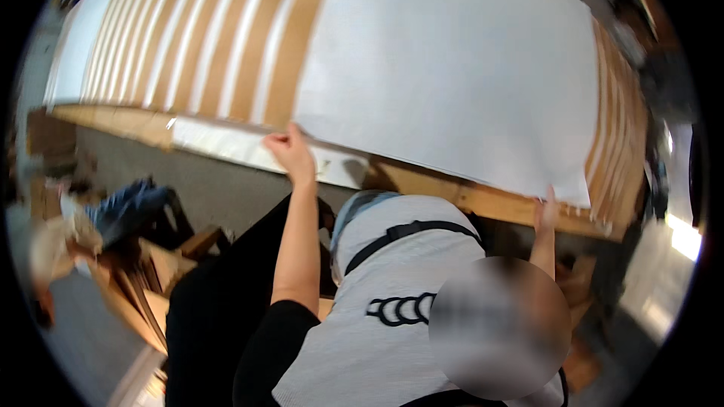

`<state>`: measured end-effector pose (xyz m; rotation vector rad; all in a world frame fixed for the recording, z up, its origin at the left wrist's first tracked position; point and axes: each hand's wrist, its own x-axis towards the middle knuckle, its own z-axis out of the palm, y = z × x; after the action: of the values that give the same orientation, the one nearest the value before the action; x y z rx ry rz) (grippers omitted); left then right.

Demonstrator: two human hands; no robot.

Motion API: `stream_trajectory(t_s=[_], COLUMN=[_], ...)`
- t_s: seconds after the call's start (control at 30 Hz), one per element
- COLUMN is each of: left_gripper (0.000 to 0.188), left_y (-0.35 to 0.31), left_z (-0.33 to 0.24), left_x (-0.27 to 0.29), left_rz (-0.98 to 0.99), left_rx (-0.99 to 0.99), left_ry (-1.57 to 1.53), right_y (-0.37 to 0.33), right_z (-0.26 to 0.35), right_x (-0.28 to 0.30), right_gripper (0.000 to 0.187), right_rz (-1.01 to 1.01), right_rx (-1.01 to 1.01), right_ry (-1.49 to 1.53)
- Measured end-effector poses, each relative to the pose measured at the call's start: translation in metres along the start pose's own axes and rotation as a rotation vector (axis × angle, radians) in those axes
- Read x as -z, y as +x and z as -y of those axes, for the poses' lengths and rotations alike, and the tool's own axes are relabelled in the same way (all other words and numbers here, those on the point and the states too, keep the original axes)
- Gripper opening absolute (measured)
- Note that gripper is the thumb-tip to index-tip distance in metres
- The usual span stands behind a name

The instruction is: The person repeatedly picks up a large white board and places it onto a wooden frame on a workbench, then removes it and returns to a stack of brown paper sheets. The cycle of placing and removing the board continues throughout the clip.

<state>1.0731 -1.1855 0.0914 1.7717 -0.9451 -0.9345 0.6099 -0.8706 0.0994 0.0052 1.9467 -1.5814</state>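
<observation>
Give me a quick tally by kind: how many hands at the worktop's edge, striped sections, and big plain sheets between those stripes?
Hands: 2 (left hand, right hand)
Brown-and-white sections: 2 (left stripes, right stripes)
Plain white sheet: 1
Total: 5

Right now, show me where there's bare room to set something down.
The broad middle of the large white sheet is bare, bordered left and right by brown-and-white stripes. Grey floor shows between the wooden table edge and crumpled blue cloth. It's crowded at the sheet's near edge, by the left hand and right hand.
</observation>
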Motion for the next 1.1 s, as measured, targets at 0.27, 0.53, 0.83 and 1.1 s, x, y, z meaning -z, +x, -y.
stream_trajectory(t_s=[0.27,0.53,0.83,1.1], left_gripper=[0.020,0.027,0.025,0.024], left_y=[-0.049,-0.050,-0.047,-0.048], left_z=[-0.054,-0.050,-0.038,-0.041], left_x=[-0.030,-0.034,-0.036,-0.036], left_rz=[0.661,0.810,0.812,0.812], left_rx=[-0.982,-0.968,-0.978,-0.990], left_ry=[0.473,0.483,0.451,0.451], right_y=[-0.013,-0.025,-0.014,-0.020], right_z=[0.014,0.019,-0.003,-0.002], right_x=[-0.023,-0.019,-0.011,-0.025], right_gripper=[0.039,0.046,0.043,0.041], right_rz=[-0.073,-0.144,-0.152,-0.277], right_rx=[0.019,0.006,0.109,0.307], right_ry=[0.052,-0.139,-0.367,-0.774])
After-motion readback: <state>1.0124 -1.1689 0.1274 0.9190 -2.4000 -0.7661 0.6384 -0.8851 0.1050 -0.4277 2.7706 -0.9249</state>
